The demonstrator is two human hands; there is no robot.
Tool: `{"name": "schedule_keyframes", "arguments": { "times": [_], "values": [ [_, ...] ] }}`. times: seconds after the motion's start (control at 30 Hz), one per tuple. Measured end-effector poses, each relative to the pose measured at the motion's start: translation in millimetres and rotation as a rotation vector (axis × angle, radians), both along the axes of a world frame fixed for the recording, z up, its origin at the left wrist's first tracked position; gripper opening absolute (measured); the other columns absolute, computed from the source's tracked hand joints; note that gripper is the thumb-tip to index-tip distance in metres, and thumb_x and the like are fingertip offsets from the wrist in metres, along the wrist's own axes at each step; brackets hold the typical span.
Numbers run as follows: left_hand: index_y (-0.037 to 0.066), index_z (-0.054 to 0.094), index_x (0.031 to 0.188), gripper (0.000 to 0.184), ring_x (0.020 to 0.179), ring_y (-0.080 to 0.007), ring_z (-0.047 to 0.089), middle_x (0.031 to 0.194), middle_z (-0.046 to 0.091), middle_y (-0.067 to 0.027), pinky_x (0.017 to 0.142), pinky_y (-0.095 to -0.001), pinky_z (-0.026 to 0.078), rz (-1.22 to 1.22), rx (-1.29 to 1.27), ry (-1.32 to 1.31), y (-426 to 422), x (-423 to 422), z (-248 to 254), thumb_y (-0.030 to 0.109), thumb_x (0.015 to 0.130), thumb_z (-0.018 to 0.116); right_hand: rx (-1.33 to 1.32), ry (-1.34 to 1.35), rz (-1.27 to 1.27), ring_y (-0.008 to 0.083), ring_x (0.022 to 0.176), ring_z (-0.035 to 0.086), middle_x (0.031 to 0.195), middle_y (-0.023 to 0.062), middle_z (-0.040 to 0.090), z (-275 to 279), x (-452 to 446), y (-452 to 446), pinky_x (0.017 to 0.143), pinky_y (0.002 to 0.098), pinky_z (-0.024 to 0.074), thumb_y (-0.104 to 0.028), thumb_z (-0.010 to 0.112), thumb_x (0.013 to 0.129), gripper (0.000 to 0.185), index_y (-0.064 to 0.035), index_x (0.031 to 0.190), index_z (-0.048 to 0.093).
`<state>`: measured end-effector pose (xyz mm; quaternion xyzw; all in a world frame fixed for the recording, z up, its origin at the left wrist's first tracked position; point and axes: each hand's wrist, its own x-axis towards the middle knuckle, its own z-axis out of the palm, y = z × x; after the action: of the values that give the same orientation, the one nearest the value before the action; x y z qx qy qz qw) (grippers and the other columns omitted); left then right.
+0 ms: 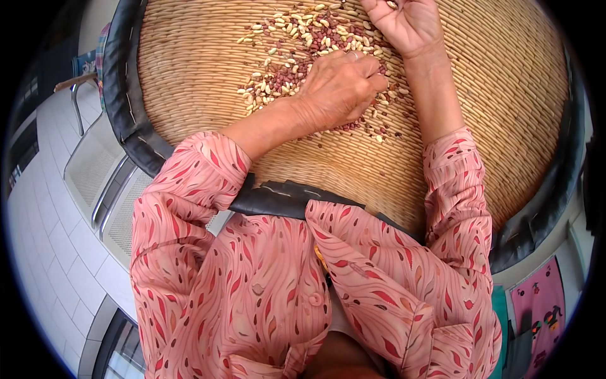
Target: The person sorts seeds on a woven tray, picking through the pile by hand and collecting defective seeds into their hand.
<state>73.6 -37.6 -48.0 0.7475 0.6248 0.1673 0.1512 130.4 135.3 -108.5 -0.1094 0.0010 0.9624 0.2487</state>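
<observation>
Across the large round woven tray (517, 95) lies a loose scatter of cream and dark red beans or nuts (297, 28). My left hand (344, 88) rests low over the lower right part of the scatter, back upward, with a ring on one finger. Its fingers are curled together, and what they hold is hidden. Beyond it, near the top edge of the view, my right hand (407, 25) is turned palm up. Its fingers bend inward and are partly cut off; a small pale thing shows between them, too small to name.
A black band (120, 82) edges the tray, whose near side is against my pink patterned shirt (265, 284). Perforated metal seats (95, 167) stand at the left on a tiled floor (47, 208). Pink printed cloth (540, 309) shows at the lower right.
</observation>
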Motion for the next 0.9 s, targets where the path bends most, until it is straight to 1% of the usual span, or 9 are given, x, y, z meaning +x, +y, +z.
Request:
{"name": "schedule_keyframes", "arguments": {
  "times": [0.2,0.33,0.43,0.53,0.63,0.73,0.77,0.87,0.9],
  "values": [
    [0.013,0.064,0.087,0.013,0.078,-0.0233,0.059,0.081,0.052,-0.0043,0.067,-0.0376,0.049,-0.008,0.052,0.013,0.0,3.4,-3.6,0.012,0.075,0.069,0.010,0.060,0.011,0.0267,0.092,0.066,0.110,0.0231,0.066,-2.7,-0.6,0.5,0.086,0.0379,0.0580,-0.021,0.051,0.101,0.032,0.0090,0.106,0.062],
    [0.012,0.061,0.082,0.010,0.077,-0.0230,0.058,0.080,0.051,-0.0038,0.066,-0.0373,0.049,-0.005,0.096,0.062,0.7,7.5,-8.7,0.011,0.074,0.065,0.015,0.032,-0.009,0.0268,0.093,0.066,0.110,0.0235,0.066,-2.3,-0.7,0.2,0.086,0.0379,0.0579,-0.021,0.052,0.100,0.032,0.0091,0.106,0.062],
    [0.010,0.059,0.079,0.009,0.076,-0.0221,0.057,0.079,0.050,-0.0037,0.064,-0.0359,0.046,-0.043,0.141,0.103,0.8,9.8,-8.6,0.011,0.072,0.064,0.018,0.023,-0.005,0.0269,0.094,0.066,0.110,0.0238,0.066,-3.2,0.9,-1.2,0.087,0.0381,0.0578,-0.020,0.052,0.100,0.032,0.0094,0.106,0.062],
    [0.009,0.058,0.078,0.010,0.076,-0.0209,0.055,0.079,0.050,-0.0034,0.063,-0.0342,0.043,-0.087,0.262,0.170,0.1,11.9,-16.2,0.012,0.070,0.064,0.021,-0.016,-0.014,0.0270,0.094,0.066,0.110,0.0239,0.066,-3.7,1.0,-1.5,0.087,0.0387,0.0579,-0.019,0.052,0.100,0.031,0.0097,0.106,0.062],
    [0.009,0.057,0.077,0.010,0.074,-0.0204,0.054,0.078,0.049,-0.0036,0.062,-0.0337,0.042,-0.093,0.274,0.183,-0.5,9.9,-16.6,0.012,0.071,0.063,-0.002,-0.054,-0.018,0.0270,0.094,0.066,0.109,0.0239,0.066,-3.3,1.1,-1.6,0.087,0.0392,0.0579,-0.019,0.052,0.100,0.031,0.0098,0.105,0.062],
    [0.009,0.056,0.077,0.008,0.072,-0.0200,0.053,0.077,0.048,-0.0035,0.062,-0.0335,0.042,-0.011,0.237,0.234,3.9,-0.2,-2.2,0.011,0.074,0.063,-0.024,-0.066,-0.007,0.0268,0.093,0.067,0.107,0.0235,0.067,-3.7,0.8,-1.5,0.087,0.0394,0.0579,-0.019,0.052,0.099,0.030,0.0095,0.105,0.062],
    [0.008,0.057,0.078,0.008,0.069,-0.0205,0.056,0.076,0.052,-0.0052,0.059,-0.0340,0.045,0.056,0.270,0.220,7.9,-6.9,6.0,0.009,0.079,0.065,-0.018,-0.070,-0.002,0.0267,0.093,0.067,0.107,0.0233,0.067,-4.0,1.2,-1.6,0.087,0.0395,0.0579,-0.019,0.053,0.099,0.030,0.0094,0.105,0.062],
    [0.006,0.059,0.082,0.010,0.066,-0.0215,0.059,0.076,0.057,-0.0068,0.057,-0.0339,0.048,0.356,0.262,-0.057,26.3,-26.6,39.9,0.009,0.082,0.068,-0.007,-0.068,0.038,0.0281,0.093,0.066,0.106,0.0222,0.067,0.1,4.6,-3.9,0.086,0.0404,0.0578,-0.019,0.052,0.099,0.030,0.0086,0.104,0.062],
    [0.004,0.058,0.086,0.009,0.069,-0.0260,0.060,0.078,0.058,-0.0099,0.060,-0.0362,0.048,0.360,0.290,-0.100,32.7,-29.7,48.9,0.006,0.082,0.066,-0.032,-0.049,0.063,0.0286,0.094,0.066,0.106,0.0220,0.067,2.1,2.7,-8.6,0.085,0.0406,0.0577,-0.019,0.052,0.099,0.030,0.0085,0.104,0.063]
  ]
}}
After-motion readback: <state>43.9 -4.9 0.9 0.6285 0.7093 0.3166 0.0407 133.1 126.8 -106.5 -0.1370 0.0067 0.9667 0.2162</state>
